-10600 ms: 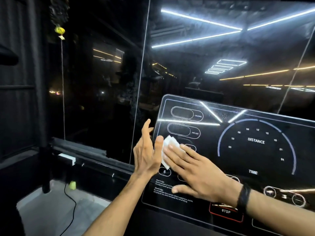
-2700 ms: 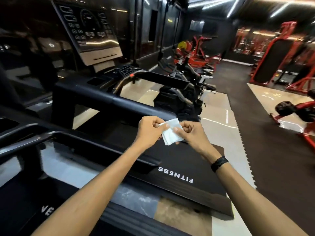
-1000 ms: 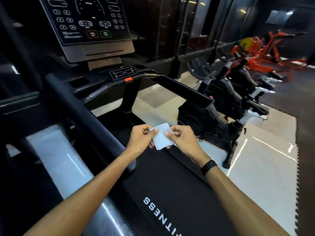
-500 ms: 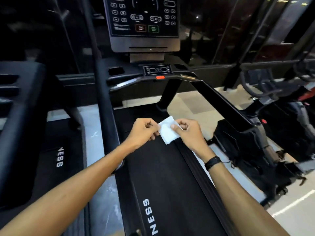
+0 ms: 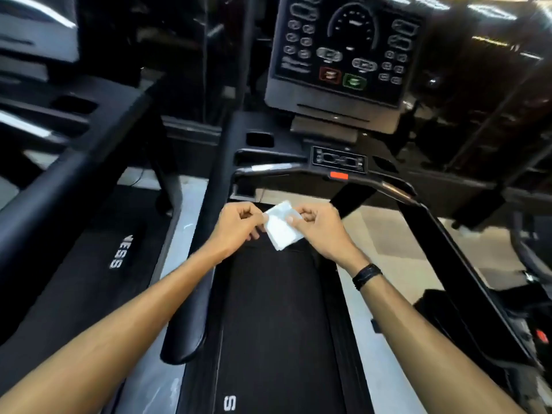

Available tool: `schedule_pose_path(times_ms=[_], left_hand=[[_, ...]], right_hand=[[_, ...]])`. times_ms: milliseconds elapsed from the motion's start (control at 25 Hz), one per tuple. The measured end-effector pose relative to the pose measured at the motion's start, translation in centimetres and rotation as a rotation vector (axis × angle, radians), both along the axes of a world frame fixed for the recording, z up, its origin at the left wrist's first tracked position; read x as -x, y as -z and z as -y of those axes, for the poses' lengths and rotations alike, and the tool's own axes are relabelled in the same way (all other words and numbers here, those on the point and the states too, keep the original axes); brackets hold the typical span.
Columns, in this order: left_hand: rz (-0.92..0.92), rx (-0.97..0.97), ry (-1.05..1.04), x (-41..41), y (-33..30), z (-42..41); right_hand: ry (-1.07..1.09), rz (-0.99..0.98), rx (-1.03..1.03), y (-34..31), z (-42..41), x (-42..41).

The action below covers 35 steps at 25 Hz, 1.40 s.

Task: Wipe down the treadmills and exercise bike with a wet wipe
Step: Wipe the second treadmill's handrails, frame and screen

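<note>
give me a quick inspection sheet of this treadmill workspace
surface: black treadmill belt under the hands, nothing lying on it
job's things: folded white wet wipe held above the belt; console ahead, not touched
clutter: nothing seen
grippers: left hand and right hand each pinch an edge of the wipe
cables: thin cable on the floor, far left
surroundings: second treadmill on the left; dark gym, blurred

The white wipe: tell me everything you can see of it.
The white wipe is a small folded square, soft and slightly crumpled, like thin damp tissue or cloth. It is held in the air above the treadmill belt, tilted with one corner up, touching no machine. The left hand pinches its left edge and the right hand pinches its right side, thumb on top.
</note>
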<state>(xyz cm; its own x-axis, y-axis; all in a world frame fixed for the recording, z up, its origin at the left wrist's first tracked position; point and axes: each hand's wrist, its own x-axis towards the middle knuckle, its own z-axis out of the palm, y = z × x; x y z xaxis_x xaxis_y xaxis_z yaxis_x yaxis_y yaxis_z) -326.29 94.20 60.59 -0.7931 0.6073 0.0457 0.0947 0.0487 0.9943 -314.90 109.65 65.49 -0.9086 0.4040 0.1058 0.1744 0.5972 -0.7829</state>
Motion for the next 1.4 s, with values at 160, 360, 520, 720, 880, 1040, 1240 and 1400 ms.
schedule_pose_path(times_ms=[160, 360, 520, 720, 880, 1040, 1240, 1400], left_hand=[[0.094, 0.038, -0.264, 2.5, 3.0, 4.6], [0.162, 0.18, -0.62, -1.4, 7.4, 12.9], [0.105, 0.433, -0.848, -7.1, 10.7, 14.3], [0.02, 0.525, -1.059, -11.6, 11.9, 10.9], [0.073, 0.594, -1.29, -13.7, 12.3, 8.8], [0.136, 0.532, -1.53, -16.7, 12.4, 8.2], [0.259, 0.327, -1.675, -17.9, 12.0, 7.7], [0.228, 0.242, -1.709, -17.5, 12.2, 8.7]], right_hand=[[-0.229, 0.039, 0.008, 2.8, 2.6, 7.9], [-0.624, 0.253, 0.097, 9.3, 9.9, 10.8], [-0.942, 0.256, -0.204, 12.2, 11.6, 9.6], [-1.228, -0.145, -0.61, 13.5, 10.5, 8.1], [-1.596, -0.118, -0.575, 13.5, 9.9, 6.3], [-1.756, -0.084, -0.8, 14.1, 9.0, 5.1], [-1.815, 0.009, -0.948, 14.0, 15.1, 5.5], [-1.938, -0.142, -0.818, 13.7, 10.9, 3.7]])
